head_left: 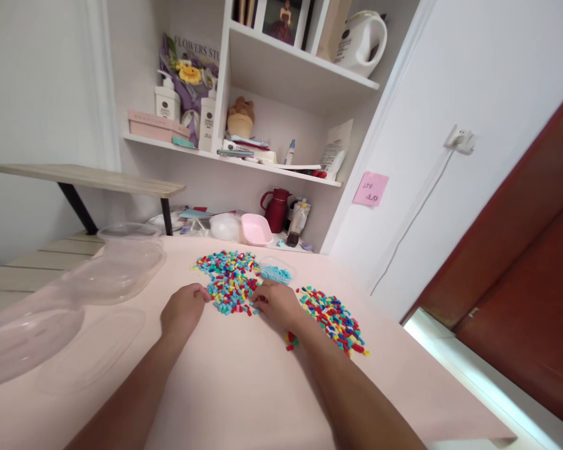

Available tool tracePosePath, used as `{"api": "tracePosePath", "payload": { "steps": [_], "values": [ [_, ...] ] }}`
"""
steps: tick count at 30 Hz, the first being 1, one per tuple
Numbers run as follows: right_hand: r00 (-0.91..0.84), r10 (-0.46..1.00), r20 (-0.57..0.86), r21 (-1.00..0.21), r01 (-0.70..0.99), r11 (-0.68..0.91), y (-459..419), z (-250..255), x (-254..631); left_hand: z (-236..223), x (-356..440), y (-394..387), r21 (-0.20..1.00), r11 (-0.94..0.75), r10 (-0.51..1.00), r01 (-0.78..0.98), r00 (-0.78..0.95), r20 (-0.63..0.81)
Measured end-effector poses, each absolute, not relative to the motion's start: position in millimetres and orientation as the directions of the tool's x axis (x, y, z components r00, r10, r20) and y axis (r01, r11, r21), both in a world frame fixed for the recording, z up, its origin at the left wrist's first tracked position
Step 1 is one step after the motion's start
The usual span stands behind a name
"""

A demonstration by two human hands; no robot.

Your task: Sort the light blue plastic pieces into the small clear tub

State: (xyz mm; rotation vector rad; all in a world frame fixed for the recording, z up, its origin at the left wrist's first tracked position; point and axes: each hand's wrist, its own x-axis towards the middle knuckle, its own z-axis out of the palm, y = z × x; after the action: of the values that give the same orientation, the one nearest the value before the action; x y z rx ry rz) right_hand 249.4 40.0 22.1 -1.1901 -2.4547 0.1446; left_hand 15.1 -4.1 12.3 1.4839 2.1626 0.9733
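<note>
My left hand (184,309) is closed at the left edge of a pile of small coloured toy bricks (229,290), fingers curled inward. Whatever lies inside those fingers is hidden. Across the same pile, my right hand (276,301) bends its fingers down at the right edge, fingertips close together among the bricks. Any piece between them is too small to make out. Just behind the right hand stands a clear plastic container (276,270) with light blue bricks in it. A second mixed pile of bricks (333,319) spreads to the right, partly behind my right forearm.
Clear plastic containers (117,272) and lids line the table's left side. At the back are a pink tray (256,230), a red jug (276,209) and a bottle (297,224). A raised wooden shelf (94,177) overhangs the back left. A few loose bricks (290,340) lie beside my right forearm.
</note>
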Motion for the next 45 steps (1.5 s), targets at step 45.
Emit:
{"api": "tracePosePath", "payload": {
  "steps": [45],
  "values": [
    [0.000,0.656,0.754,-0.436,0.748,0.501,73,42,295,9,14,-2,0.707,0.225,0.916,0.671,-0.394,0.082]
  ]
}}
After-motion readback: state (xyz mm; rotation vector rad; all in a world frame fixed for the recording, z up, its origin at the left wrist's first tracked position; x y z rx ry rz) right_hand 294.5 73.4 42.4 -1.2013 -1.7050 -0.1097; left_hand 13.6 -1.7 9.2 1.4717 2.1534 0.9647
